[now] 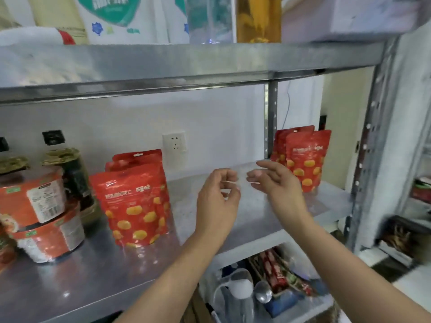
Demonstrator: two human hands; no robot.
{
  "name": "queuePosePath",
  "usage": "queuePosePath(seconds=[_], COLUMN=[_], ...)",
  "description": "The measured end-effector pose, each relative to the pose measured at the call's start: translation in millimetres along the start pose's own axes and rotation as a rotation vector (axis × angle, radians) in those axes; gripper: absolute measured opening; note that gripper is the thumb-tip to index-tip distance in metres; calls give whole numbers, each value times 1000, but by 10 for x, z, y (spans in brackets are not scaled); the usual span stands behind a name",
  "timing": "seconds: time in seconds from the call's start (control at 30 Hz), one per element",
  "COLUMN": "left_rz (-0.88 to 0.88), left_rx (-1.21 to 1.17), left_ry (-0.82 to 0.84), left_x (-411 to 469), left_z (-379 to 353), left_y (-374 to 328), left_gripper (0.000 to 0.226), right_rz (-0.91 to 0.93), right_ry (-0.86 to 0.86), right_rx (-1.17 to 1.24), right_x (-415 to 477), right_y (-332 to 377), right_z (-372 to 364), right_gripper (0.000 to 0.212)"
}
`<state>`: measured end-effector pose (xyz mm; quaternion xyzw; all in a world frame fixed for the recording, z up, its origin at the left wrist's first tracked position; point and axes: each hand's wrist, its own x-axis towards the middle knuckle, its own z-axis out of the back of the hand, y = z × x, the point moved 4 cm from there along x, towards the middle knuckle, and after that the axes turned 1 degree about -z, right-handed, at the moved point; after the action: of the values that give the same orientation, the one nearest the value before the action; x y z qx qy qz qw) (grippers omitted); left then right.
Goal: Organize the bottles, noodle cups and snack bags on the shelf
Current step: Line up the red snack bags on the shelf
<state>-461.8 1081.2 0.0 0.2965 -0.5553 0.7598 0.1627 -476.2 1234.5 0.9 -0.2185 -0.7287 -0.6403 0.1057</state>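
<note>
Both my hands hover over the bare middle of the steel shelf (245,217) and hold nothing. My left hand (218,197) has loosely curled fingers. My right hand (274,180) is relaxed, its fingers spread toward the left. Red snack bags (134,201) with orange fruit prints stand in a stack left of my hands. Another group of the same red snack bags (303,157) stands upright at the back right, just beyond my right hand. Two orange noodle cups (44,217) are stacked at the far left. A dark bottle (70,173) with a black cap stands behind them.
A wall socket (174,142) sits behind the shelf. The upper shelf (163,64) carries bags and containers. A steel post (370,145) bounds the right side. Below, a clear bin (263,287) holds utensils and packets. A second bottle (9,164) shows at the left edge.
</note>
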Motion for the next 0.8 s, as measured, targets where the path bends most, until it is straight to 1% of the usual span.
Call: queuePosePath(seconds=[0.13, 0.23, 0.3, 0.37, 0.47, 0.5, 0.57, 0.63, 0.73, 0.8], left_rz=[119, 256, 322, 345, 380, 389, 392, 386, 370, 340], left_rx=[-43, -69, -65, -54, -19, -2, 0, -17, -20, -5], left_ry=[95, 183, 239, 277, 326, 336, 335, 307, 242, 190], left_x=[183, 310, 375, 458, 580, 607, 639, 669, 722, 744], left_z=[-697, -1141, -1383, -1589, -1842, -1908, -2007, -2063, -2052, -2008], left_y=[11, 46, 53, 62, 128, 161, 209, 259, 317, 307], left_gripper=[22, 26, 34, 41, 34, 34, 34, 27, 20, 14], right_rz=[20, 40, 19, -29, -126, -150, -190, -209, -195, -160], right_ry=[-191, -320, -313, -284, -317, -319, -303, -267, -231, -252], right_rx=[-137, -216, -273, -321, -349, -351, -326, -273, -281, -294], right_x=[148, 281, 383, 502, 686, 744, 827, 863, 860, 832], right_y=[22, -12, -65, -155, -323, -369, -445, -501, -541, -549], right_z=[670, 1038, 1165, 1240, 1356, 1392, 1457, 1500, 1540, 1547], right_gripper=[27, 32, 38, 45, 70, 74, 73, 66, 59, 52])
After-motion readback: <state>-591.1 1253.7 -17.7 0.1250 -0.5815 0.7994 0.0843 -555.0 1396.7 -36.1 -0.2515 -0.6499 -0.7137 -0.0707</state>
